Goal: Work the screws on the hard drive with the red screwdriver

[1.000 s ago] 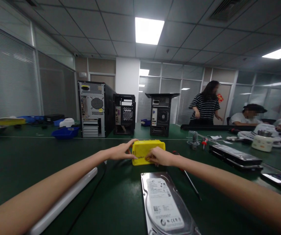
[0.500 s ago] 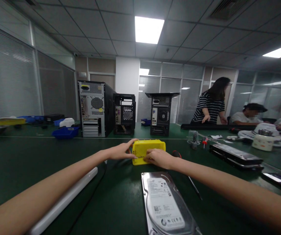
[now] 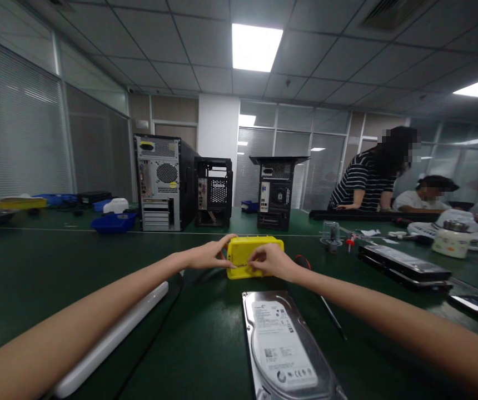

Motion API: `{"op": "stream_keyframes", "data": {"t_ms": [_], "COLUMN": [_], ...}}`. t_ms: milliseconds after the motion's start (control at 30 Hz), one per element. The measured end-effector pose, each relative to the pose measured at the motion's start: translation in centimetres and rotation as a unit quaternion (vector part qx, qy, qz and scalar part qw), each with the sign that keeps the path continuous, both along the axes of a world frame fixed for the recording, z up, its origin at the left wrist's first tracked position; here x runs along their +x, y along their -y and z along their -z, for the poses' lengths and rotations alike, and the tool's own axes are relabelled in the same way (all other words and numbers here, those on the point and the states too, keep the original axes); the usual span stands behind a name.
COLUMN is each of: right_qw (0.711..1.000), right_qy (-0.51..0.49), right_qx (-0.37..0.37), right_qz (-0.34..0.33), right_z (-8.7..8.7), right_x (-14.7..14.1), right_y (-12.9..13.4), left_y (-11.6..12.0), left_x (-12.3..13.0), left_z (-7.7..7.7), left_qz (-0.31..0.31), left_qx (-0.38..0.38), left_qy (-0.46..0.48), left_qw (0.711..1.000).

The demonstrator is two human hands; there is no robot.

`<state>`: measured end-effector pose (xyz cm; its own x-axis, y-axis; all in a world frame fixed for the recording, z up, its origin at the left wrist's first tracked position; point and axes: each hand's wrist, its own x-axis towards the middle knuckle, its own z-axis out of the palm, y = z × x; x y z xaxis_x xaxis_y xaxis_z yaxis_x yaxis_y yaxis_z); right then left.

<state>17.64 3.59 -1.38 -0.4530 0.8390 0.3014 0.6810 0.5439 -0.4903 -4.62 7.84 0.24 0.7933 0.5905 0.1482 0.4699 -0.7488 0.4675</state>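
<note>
Yellow bin (image 3: 240, 250): on the green worktop (image 3: 205, 344), tilted with its opening toward the wearer, just beyond the hard drive (image 3: 283, 339); small pieces lie along its lower side.
Left hand (image 3: 205, 256): partly open, grasping the bin's left end between thumb and fingers.
Right hand (image 3: 275, 262): fingertips drawn together inside the bin; whether they pinch a piece, one cannot tell.
Small pieces: apparently being picked through; the next move seems to call for a fine pinch and a steady bin.
Screwdriver (image 3: 334, 316): untouched, beneath the right forearm.
</note>
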Motion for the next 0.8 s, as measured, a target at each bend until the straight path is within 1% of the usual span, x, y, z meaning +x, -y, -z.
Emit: {"op": "stream_keyframes", "data": {"t_ms": [67,167,300,367,433,467,567,633,700,800], "right_qw": [0.997,0.986,0.97,0.948,0.931,0.927,0.933,0.938,0.942,0.948], "right_qy": [-0.057,-0.12,-0.172,-0.228,-0.258,-0.262,-0.235,-0.197,-0.17,-0.144], "right_qx": [-0.055,-0.119,-0.171,-0.224,-0.257,-0.264,-0.269,-0.278,-0.28,-0.271], "right_qz": [0.006,0.008,0.012,0.02,0.036,0.044,0.043,0.058,0.073,0.081], "right_z": [-0.2,-0.7,-1.2,-1.4,-1.4,-1.4,-1.3,-1.0,-0.6,0.1], "right_x": [-0.2,0.1,2.4,3.7,5.0,5.6,6.9,7.6,8.1,8.3], "right_y": [0.2,1.4,3.8,5.1,6.4,7.2,9.3,10.4,11.2,11.6], "left_y": [0.0,-0.1,-0.1,0.0,0.2,0.3,0.7,0.8,0.8,0.5], "left_x": [0.0,0.0,-0.1,-0.1,-0.1,-0.1,-0.1,-0.1,-0.1,-0.1], "left_z": [0.0,0.0,-0.2,-0.4,-0.5,-0.6,-0.8,-0.8,-0.8,-0.7], "left_qz": [0.0,0.001,0.0,-0.003,-0.005,-0.005,-0.003,-0.002,-0.003,0.001], "left_qx": [0.0,-0.002,-0.027,-0.034,-0.035,-0.036,-0.038,-0.043,-0.048,-0.047], "left_qy": [0.0,-0.004,-0.012,-0.012,-0.013,-0.014,-0.015,-0.013,-0.009,-0.01], "left_qw": [1.0,1.0,1.0,0.999,0.999,0.999,0.999,0.999,0.999,0.999]}}
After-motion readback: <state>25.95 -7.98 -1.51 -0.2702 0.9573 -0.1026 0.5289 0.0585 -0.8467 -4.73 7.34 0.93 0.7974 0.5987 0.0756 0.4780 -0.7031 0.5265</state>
